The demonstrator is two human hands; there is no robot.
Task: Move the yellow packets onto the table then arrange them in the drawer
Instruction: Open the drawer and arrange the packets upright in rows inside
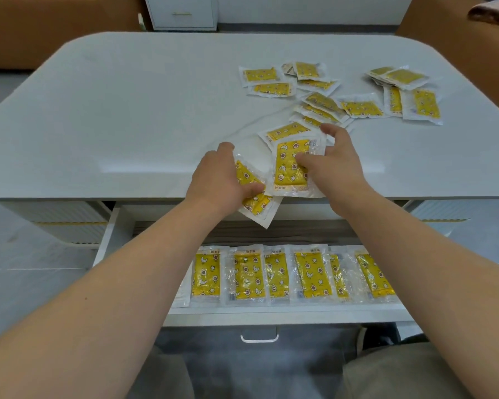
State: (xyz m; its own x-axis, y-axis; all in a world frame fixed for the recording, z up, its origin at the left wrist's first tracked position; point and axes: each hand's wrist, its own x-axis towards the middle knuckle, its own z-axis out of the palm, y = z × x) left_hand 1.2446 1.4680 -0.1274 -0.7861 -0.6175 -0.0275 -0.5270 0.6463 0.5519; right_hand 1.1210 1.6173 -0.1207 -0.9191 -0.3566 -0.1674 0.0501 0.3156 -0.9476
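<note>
Yellow packets (360, 108) lie scattered across the counter's (127, 110) right half, more lined up in the drawer (271, 315); at the near edge my left hand (222, 180) and right hand (333, 165) each pinch one, light, floppy and likely slick, best held by its sealed border

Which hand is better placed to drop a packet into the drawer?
Probably left: the left hand grips a packet already overhanging the table edge above the drawer, while the right hand holds a second packet further back on the table.

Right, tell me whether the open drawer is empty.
No, a row of yellow packets lies side by side along the front of the drawer.
</note>
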